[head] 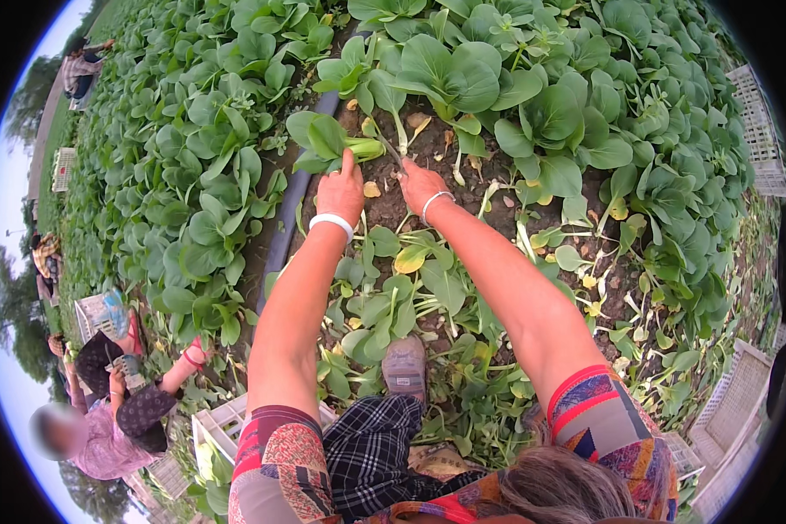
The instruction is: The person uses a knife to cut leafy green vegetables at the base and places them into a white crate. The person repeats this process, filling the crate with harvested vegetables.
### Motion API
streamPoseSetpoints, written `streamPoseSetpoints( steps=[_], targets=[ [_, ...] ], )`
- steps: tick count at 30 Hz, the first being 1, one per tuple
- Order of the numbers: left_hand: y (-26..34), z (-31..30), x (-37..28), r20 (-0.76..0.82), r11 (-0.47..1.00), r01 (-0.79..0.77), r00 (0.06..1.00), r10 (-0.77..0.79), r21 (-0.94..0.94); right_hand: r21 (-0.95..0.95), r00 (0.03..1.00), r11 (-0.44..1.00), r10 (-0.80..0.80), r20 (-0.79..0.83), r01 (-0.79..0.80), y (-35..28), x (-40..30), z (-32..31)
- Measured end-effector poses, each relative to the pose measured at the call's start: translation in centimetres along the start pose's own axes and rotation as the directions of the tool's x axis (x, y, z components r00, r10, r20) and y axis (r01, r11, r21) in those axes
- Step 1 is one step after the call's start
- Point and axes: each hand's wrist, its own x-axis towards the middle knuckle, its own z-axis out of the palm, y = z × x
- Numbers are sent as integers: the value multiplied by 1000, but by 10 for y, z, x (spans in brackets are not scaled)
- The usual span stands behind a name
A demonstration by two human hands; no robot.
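My left hand (340,193) has hold of a head of bok choy (327,139), its index finger laid along the pale green stalks. The head is tipped on its side, leaves to the left and base to the right. In my right hand (422,187) is a knife (389,148); its thin blade points up and left, close to the base of that head. The handle is hidden in my fist. Bare soil (383,208) with trimmed leaves and yellowed bits lies under both hands. Just beyond, uncut bok choy (455,75) stands rooted.
A dark plastic strip (295,196) runs along the left of the bed. Loose leaves (399,295) cover the soil before my shoe (405,368). White crates stand at left (219,426) and right (727,393). A person (114,419) with a knife sits at left.
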Motion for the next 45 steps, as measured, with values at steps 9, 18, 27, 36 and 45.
streamPoseSetpoints(
  steps=[9, 18, 27, 36, 45],
  targets=[
    [-1, 8, -23, -44, 995, 80, 996, -82, -63, -72, 950, 996, -33, 310, 58, 21, 14, 12],
    [37, -64, -137, -120, 882, -165, 985, 124, -442, 848, 974, 485, 32, 226, -213, 33, -77, 2],
    [76, -117, -123, 159, 787, 31, 984, 85, -616, 912, 973, 342, 123, 194, -225, 61, -81, -16],
    [89, -82, 10, -71, 928, -371, 925, 372, 36, 899, 972, 412, 226, 56, -148, 74, -62, -41],
    [93, -97, 118, -100, 890, -363, 910, 402, 276, 538, 923, 840, 255, -288, -64, 94, 12, -33]
  ],
)
